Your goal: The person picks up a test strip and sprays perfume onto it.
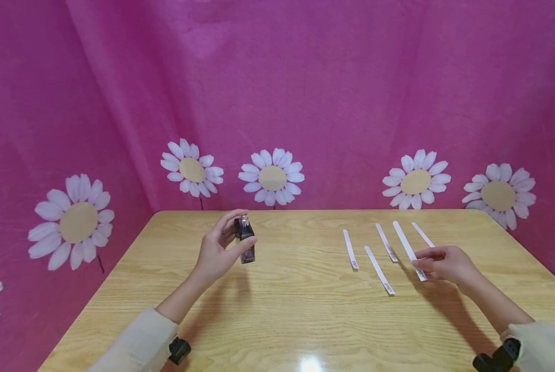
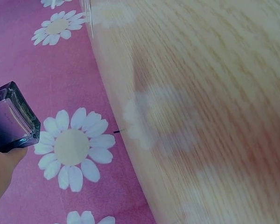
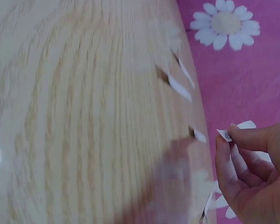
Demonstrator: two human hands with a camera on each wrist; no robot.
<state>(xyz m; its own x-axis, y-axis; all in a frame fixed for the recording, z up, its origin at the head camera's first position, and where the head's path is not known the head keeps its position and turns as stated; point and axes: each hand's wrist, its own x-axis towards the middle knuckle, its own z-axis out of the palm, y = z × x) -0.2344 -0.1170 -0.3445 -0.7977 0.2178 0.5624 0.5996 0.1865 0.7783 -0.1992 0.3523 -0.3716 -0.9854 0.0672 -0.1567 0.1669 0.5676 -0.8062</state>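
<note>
On the left, my left hand (image 1: 217, 254) grips a small dark perfume bottle (image 1: 247, 250) above the table, one finger at its top and the thumb across its front. The bottle's glass base (image 2: 14, 119) shows in the left wrist view, with part of the hand beneath it. Over on the right, my right hand (image 1: 447, 266) pinches a white paper strip (image 1: 404, 240) near its printed lower end. That strip slants up and away from the fingers; in the right wrist view, thumb and fingertips close on its printed end (image 3: 227, 136).
Several more white strips lie on the wooden table (image 1: 301, 310), among them a left one (image 1: 350, 248), a front one (image 1: 378, 268) and one (image 1: 421, 233) beyond the right hand. A pink curtain (image 1: 277, 93) with daisies hangs behind the table and along its sides.
</note>
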